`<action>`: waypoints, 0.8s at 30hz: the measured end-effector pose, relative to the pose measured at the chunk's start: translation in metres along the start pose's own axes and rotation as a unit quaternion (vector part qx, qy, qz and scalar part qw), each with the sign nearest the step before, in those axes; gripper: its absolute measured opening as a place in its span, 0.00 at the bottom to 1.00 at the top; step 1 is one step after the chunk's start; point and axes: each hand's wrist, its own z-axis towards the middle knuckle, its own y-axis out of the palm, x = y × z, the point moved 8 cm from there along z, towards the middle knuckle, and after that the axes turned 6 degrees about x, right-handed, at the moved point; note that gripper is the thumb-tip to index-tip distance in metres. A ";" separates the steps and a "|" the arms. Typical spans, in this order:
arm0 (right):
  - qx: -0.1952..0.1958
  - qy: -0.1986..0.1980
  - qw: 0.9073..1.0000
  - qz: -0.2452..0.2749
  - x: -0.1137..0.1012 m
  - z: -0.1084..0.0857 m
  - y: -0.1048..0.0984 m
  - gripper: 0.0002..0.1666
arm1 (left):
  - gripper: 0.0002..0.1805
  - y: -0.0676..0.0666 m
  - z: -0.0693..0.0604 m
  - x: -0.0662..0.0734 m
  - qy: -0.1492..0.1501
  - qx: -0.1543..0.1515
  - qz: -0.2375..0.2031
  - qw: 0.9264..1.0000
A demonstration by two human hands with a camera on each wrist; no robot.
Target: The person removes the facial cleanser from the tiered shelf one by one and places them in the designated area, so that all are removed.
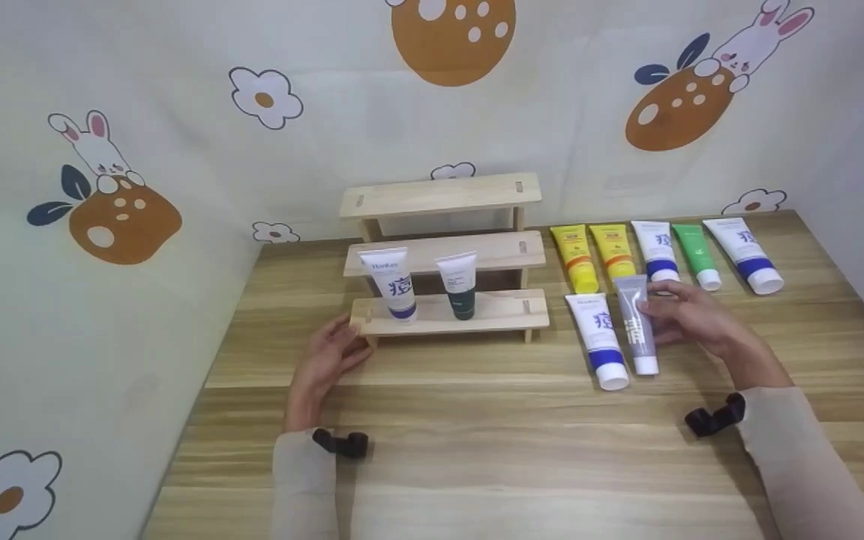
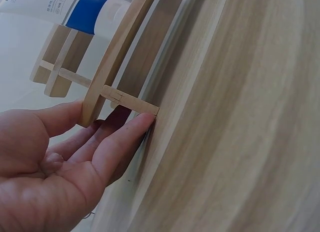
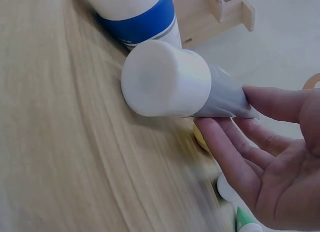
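A: Far left, the left hand is at the front corner of the wooden stand. What about its fingers?

B: A narrow gap! Thumb on the end of the bottom step, fingers bent beneath, 1 fingertip at the leg. Probably to steady the stand.

A: On that step, 2 tubes stand on their caps: the white-and-blue tube, then the white-and-green tube. Spaced apart, perhaps so they don't knock together!

B: Right of the stand, 2 yellow tubes lie at the back. Nearer, a flat white tube lies on the surface.

A: Just beside it, the gray tube, in the right hand!

B: Fingers narrowed to its width, thumb on 1 edge, fingertips opposite. That likely leaves the cap free.

A: Touching the surface?

B: Can't tell. Behind the hand lies a blue-banded tube; farther right, a green tube and a large white tube, lined up, maybe for easy picking.
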 end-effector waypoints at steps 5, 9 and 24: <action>-0.003 0.013 1.000 0.001 0.004 0.003 0.003 0.35 | 0.26 0.001 0.001 -0.001 -0.006 -0.001 0.001 1.000; 0.001 0.017 1.000 -0.001 0.007 0.005 0.004 0.34 | 0.26 0.001 0.002 -0.001 -0.009 -0.002 -0.001 1.000; 0.024 0.031 0.998 -0.049 0.012 0.009 0.005 0.44 | 0.26 0.000 0.002 -0.001 -0.009 -0.005 -0.002 1.000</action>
